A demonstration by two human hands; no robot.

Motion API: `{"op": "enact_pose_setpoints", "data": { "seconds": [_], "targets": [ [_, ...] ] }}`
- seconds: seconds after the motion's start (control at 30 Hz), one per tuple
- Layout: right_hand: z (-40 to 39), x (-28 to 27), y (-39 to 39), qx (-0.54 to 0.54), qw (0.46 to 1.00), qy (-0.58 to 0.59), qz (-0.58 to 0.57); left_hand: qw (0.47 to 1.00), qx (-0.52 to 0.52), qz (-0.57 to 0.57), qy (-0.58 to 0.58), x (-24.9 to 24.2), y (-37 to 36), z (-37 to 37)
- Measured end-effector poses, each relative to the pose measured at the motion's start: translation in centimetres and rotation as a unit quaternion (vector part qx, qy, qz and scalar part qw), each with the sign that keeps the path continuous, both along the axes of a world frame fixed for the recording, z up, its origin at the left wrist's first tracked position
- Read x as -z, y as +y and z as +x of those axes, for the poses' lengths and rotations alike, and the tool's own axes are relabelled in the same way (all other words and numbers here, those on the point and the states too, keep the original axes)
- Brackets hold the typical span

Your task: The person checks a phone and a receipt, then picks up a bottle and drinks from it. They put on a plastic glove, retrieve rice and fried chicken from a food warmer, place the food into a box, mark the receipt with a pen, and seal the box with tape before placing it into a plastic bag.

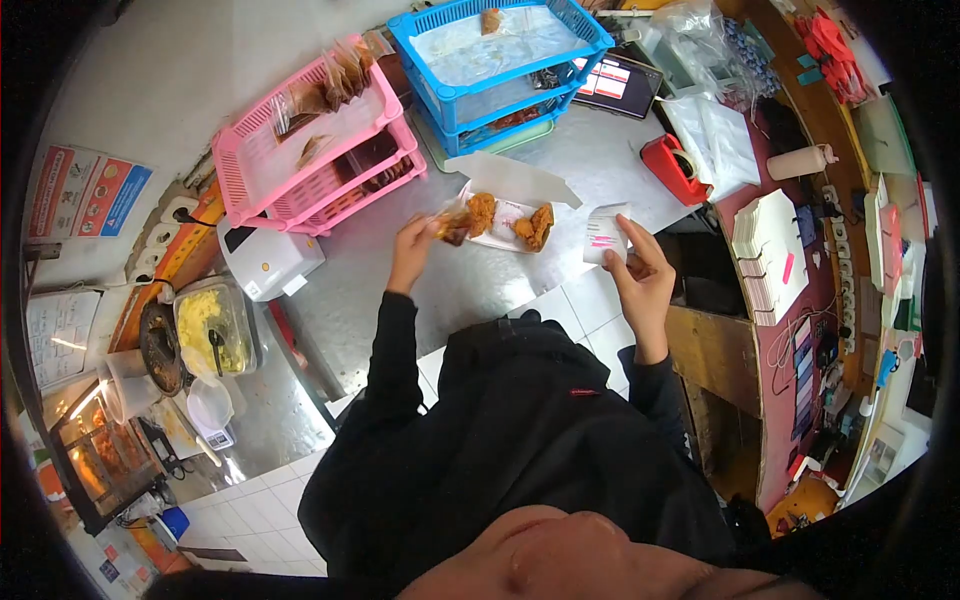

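Observation:
My left hand (408,254) pinches a small clear packet of dark brown sauce (455,230) at the left edge of an open paper box (525,178). Inside that box are fried chicken pieces (536,228) beside a white wrapped portion (506,215), whose contents I cannot make out. The box's lid is folded back, away from me. To the right of the box, my right hand (643,275) grips a printed receipt (604,236) with pink marks between thumb and fingers.
Pink stacked baskets (245,185) with sauce packets stand behind left, blue stacked baskets (450,105) behind the box. A white receipt printer (268,262) sits at left, near a tub of yellow food (205,320). A red tape dispenser (668,168) and tablet (622,85) are at right.

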State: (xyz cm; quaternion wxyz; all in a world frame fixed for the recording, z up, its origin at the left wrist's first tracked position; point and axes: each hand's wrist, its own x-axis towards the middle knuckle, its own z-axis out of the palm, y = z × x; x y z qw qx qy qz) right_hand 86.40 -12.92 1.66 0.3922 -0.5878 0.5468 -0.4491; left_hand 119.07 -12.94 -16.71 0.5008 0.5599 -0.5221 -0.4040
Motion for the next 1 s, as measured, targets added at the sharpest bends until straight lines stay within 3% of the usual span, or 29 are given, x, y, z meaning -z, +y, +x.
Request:
{"op": "enact_pose_setpoints", "data": {
  "seconds": [0.1,0.17,0.2,0.27,0.4,0.53,0.6,0.8,0.83,0.93,1.0],
  "targets": [
    [0.5,-0.3,-0.2,-0.009,1.0,-0.001,-0.007,0.995,0.09,-0.053,-0.008,1.1,-4.3,-1.9],
    [0.5,-0.5,-0.2,-0.007,1.0,0.004,-0.004,0.967,0.248,-0.037,-0.054,2.0,-6.7,-2.8],
    [0.3,-0.5,-0.2,-0.004,1.0,0.005,-0.005,0.966,0.25,-0.038,-0.052,2.2,-7.6,-3.1],
    [-0.2,-0.5,-0.2,-0.005,1.0,0.022,-0.009,0.913,0.377,-0.009,-0.153,2.2,-9.2,-3.7],
    [-1.6,0.3,-0.3,0.007,1.0,0.004,-0.003,0.85,0.426,0.073,-0.303,5.3,-10.6,-4.9],
    [-3.0,0.7,-1.5,0.007,1.0,-0.003,0.008,0.897,0.312,0.05,-0.31,4.0,-9.4,-5.9],
    [-3.7,1.2,-2.7,-0.007,1.0,-0.019,0.018,0.918,0.214,-0.04,-0.332,3.8,-8.9,-6.2],
    [-5.9,2.1,-8.7,-0.085,0.996,-0.026,0.027,0.936,0.104,0.063,-0.33,4.0,-7.7,-7.4],
    [-6.3,1.8,-9.9,-0.105,0.994,-0.01,0.024,0.934,0.098,0.064,-0.336,3.4,-7.7,-7.5],
    [-7.8,0.4,-12.5,-0.136,0.99,-0.005,0.027,0.864,0.155,0.1,-0.469,0.7,-6.5,-9.4],
    [-8.8,0.1,-14.0,-0.21,0.956,-0.195,0.067,0.844,0.154,0.126,-0.498,-3.0,-6.6,-12.1]
  ]
}}
